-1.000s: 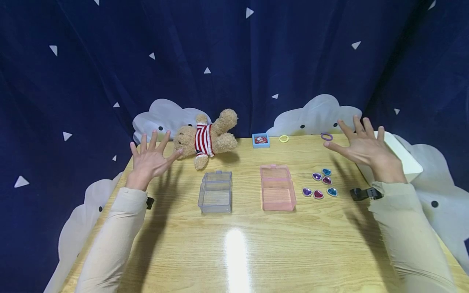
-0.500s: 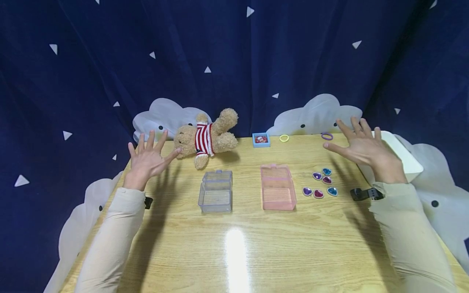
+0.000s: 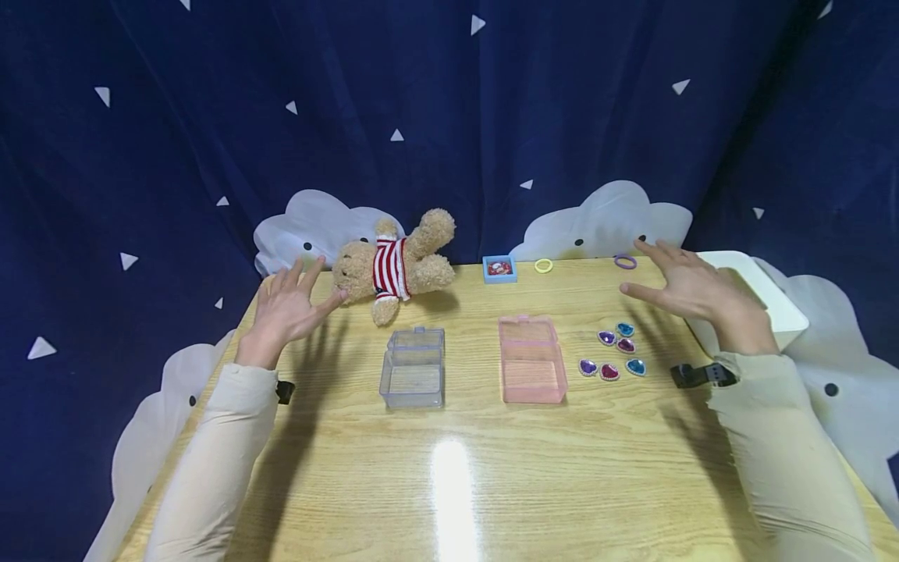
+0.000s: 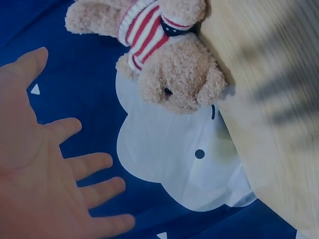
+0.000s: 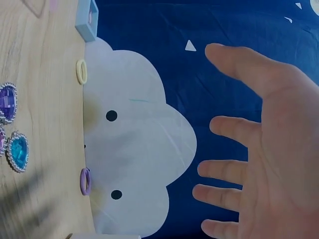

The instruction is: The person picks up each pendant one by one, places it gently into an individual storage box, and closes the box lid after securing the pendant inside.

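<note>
My left hand (image 3: 281,316) hovers over the table's left side with fingers spread and holds nothing. Closest to it is a teddy bear (image 3: 393,269) in a red-and-white striped shirt, lying on its side at the back. Over the right side my right hand (image 3: 705,293) is raised, fingers extended, grasping nothing. Several heart-shaped gems (image 3: 609,371) in purple, blue and red lie left of it. A purple hair tie (image 3: 625,261) sits by the back edge near its fingertips. In both wrist views the palms and fingers show bare.
A clear grey box (image 3: 413,382) and a pink box (image 3: 534,378), both with lids raised, stand mid-table. Along the back edge are a small blue square box (image 3: 499,269) and a yellow hair tie (image 3: 544,266). A white bin (image 3: 779,308) stands at the right, partly behind the right hand.
Both hands have tipped forward, their fingers lower and appearing foreshortened in the head view. The right hand's fingers have drawn closer together. Nothing on the table has moved.
</note>
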Motion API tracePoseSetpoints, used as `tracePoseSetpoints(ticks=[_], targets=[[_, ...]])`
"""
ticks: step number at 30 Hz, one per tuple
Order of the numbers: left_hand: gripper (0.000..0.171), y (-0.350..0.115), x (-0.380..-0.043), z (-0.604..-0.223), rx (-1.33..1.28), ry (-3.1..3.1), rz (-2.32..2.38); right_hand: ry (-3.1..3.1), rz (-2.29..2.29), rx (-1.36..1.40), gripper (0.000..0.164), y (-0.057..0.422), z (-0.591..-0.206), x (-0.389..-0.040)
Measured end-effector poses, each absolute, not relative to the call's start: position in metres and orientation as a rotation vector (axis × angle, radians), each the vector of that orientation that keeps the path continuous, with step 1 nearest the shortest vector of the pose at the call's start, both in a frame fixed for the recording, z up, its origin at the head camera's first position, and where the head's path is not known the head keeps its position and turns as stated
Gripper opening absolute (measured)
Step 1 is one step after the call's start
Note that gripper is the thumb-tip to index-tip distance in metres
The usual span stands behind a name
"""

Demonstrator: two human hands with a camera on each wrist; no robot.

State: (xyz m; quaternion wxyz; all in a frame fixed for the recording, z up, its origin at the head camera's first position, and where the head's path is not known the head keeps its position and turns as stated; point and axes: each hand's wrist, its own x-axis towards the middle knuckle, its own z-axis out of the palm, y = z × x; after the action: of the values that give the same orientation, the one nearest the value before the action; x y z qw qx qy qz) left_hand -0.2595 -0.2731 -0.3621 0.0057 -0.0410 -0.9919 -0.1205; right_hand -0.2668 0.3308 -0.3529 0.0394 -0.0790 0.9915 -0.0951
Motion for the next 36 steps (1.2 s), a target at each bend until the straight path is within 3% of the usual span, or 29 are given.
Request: tracePoseSetpoints(ticks=[15, 26, 36], targets=[[0.076, -0.267, -0.262, -0.373, -0.255, -3.017, -0.769, 3.068, -0.494, -0.324, 0.084, 0.327, -0.366, -0.267], [0.054, -0.246, -0.254, -0.380, -0.285, -2.863, -1.204, 3.052, -0.632, -0.439, 0.056, 0.325, -0.374, -0.266], [0.047, -0.223, -0.247, -0.388, -0.372, -2.748, -1.408, 3.002, -0.697, -0.440, 0.047, 0.324, -0.386, -0.265]])
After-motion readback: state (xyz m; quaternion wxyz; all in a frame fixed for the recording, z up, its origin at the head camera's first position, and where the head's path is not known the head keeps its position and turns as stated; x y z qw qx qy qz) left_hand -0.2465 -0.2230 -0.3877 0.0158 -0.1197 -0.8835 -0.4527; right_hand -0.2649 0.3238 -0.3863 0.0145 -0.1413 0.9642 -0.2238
